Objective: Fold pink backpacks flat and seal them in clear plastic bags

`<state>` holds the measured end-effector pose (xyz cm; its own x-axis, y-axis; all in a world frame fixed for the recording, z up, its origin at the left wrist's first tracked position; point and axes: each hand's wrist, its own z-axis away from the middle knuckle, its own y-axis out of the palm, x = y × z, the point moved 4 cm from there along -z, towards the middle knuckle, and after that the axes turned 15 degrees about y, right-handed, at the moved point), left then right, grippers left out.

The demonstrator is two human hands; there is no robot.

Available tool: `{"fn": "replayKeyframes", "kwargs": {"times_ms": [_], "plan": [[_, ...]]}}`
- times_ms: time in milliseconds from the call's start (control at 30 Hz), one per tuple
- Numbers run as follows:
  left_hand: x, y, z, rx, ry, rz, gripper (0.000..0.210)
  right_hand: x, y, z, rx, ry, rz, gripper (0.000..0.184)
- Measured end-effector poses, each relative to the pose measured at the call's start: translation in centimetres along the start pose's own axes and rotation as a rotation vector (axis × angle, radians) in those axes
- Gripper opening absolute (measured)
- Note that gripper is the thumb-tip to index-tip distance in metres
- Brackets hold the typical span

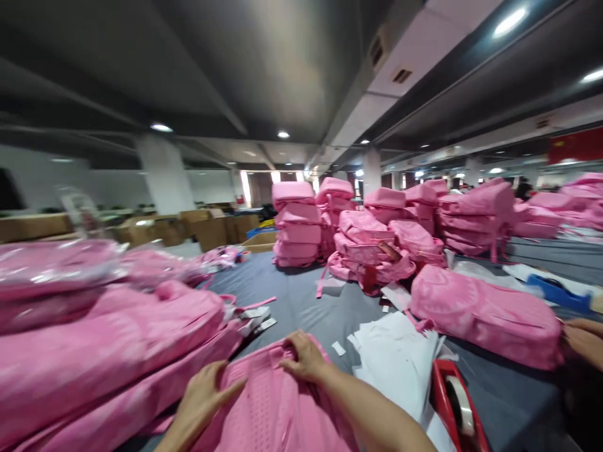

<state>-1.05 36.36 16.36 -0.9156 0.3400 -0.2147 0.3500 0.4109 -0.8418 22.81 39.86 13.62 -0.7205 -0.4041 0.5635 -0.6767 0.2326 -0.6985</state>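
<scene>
A pink backpack [264, 408] with a dotted, mesh-like panel lies in front of me at the bottom of the view. My left hand [207, 386] holds its left edge, thumb laid over the panel and the other fingers partly hidden. At its top edge, my right hand [304, 358] is closed on the fabric, fingers bent over the rim. The backpack's lower end runs out of view. Just left of it, more pink backpacks [117, 339] lie piled flat; the upper ones at the far left are in clear plastic.
White paper sheets [393, 358] and a red tape dispenser [459, 405] sit to my right. Beyond them lies a pink backpack [485, 311], with another person's hand [584, 339] at its end. Stacked backpacks [296, 226] stand across the grey table [292, 295]. Cardboard boxes [211, 232] are behind.
</scene>
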Motion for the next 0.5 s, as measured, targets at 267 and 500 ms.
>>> {"fn": "replayKeyframes", "kwargs": {"times_ms": [267,500], "plan": [[-2.7,0.6,2.7,-0.046,0.064,0.086,0.033,-0.9,0.5,2.5,0.051,-0.048,-0.051,0.038],[-4.1,2.5,8.4,-0.025,0.113,0.085,0.045,-3.2,-0.4,7.2,0.067,-0.150,0.110,0.040]]}}
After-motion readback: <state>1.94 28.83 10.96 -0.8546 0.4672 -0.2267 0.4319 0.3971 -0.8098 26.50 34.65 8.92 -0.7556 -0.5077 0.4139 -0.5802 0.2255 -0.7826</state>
